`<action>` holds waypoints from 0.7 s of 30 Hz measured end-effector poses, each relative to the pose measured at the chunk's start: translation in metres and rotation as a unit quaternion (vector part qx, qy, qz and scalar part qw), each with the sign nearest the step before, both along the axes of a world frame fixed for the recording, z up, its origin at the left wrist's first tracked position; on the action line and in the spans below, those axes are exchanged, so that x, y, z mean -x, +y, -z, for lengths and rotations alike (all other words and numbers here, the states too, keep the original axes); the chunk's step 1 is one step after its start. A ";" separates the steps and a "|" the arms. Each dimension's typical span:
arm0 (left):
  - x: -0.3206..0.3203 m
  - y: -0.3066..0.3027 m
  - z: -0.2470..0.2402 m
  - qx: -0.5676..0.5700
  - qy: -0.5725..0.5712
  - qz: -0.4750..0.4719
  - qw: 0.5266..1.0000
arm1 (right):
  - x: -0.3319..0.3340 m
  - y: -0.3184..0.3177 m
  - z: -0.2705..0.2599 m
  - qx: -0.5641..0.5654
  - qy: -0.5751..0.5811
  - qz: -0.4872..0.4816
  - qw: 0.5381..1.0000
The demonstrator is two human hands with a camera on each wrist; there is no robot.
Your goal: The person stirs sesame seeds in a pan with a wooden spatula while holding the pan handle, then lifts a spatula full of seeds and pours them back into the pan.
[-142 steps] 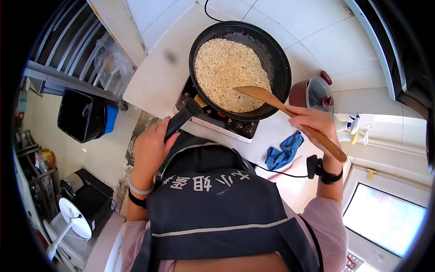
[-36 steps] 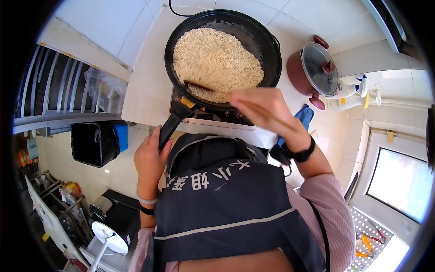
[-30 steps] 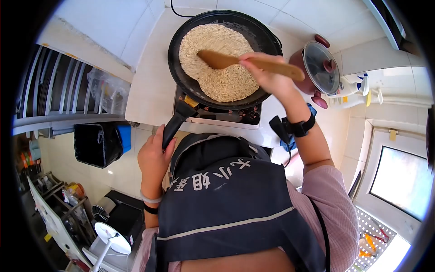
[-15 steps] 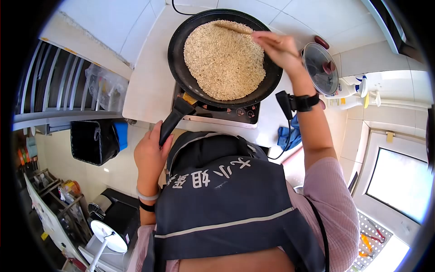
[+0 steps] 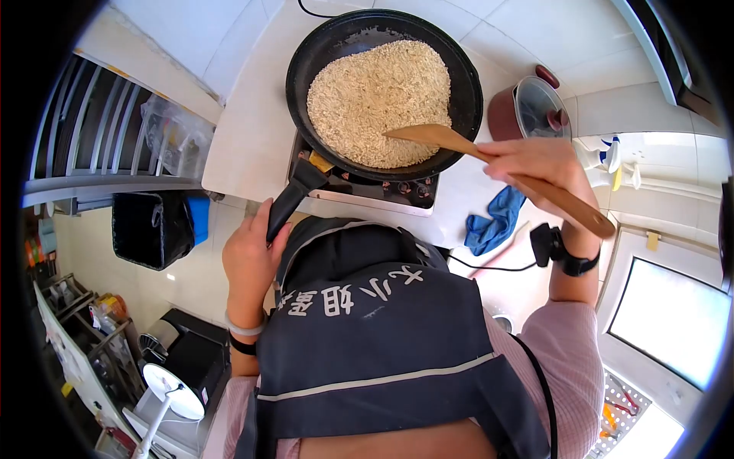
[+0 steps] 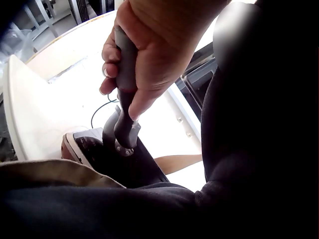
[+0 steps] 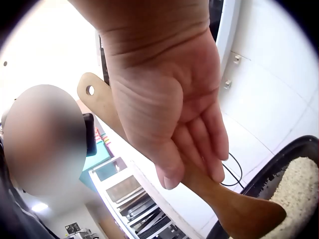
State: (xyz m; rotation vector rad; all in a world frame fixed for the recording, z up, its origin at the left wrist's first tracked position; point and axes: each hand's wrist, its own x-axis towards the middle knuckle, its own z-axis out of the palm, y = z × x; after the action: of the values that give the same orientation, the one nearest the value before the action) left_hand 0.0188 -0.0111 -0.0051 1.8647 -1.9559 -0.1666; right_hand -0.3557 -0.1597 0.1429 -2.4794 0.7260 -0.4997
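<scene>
In the head view a black pan [image 5: 306, 138] on the cooktop [image 5: 367, 191] holds pale grains [image 5: 382, 92]. My left hand [image 5: 251, 256] grips its black handle [image 5: 289, 203]; the left wrist view shows that hand [image 6: 154, 55] curled round the handle [image 6: 126, 64]. A wooden spatula [image 5: 566, 200] is held by my right hand [image 5: 535, 168], its blade lying on the grains at the pan's near right part. From the right wrist, the thumb and fingers of this hand [image 7: 159, 99] pinch the spatula's shaft [image 7: 199, 181], the blade touching the grains [image 7: 299, 189].
A dark red pot [image 5: 502, 115] with a glass lid stands right of the pan. A blue cloth [image 5: 493, 222] lies on the counter nearer me, with spray bottles [image 5: 612, 157] farther right. A black-lined bin [image 5: 149, 229] stands on the floor at the left.
My right hand has come from the pan's far right side back toward me and to the right, drawing the spatula to the near side. My left hand still grips the handle.
</scene>
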 end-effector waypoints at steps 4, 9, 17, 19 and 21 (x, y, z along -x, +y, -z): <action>0.000 0.000 0.000 -0.009 -0.004 -0.005 1.000 | -0.008 0.020 0.003 -0.042 0.012 -0.008 0.999; 0.000 0.000 -0.001 -0.017 -0.005 -0.004 1.000 | -0.034 -0.006 0.048 0.025 0.007 -0.028 0.999; 0.001 0.001 -0.001 -0.003 -0.004 0.000 1.000 | -0.063 -0.085 0.100 0.132 -0.111 0.152 0.973; 0.001 0.000 -0.002 -0.002 -0.009 -0.003 1.000 | -0.061 -0.083 0.095 0.120 -0.131 0.210 0.961; 0.002 0.001 -0.002 -0.004 -0.009 -0.008 1.000 | -0.045 -0.074 0.087 0.071 -0.172 0.290 0.939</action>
State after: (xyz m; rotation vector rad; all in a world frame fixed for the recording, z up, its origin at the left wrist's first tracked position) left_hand 0.0168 -0.0098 -0.0028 1.8937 -1.9543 -0.1522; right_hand -0.3102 -0.2339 0.0556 -2.1805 1.3058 -1.2009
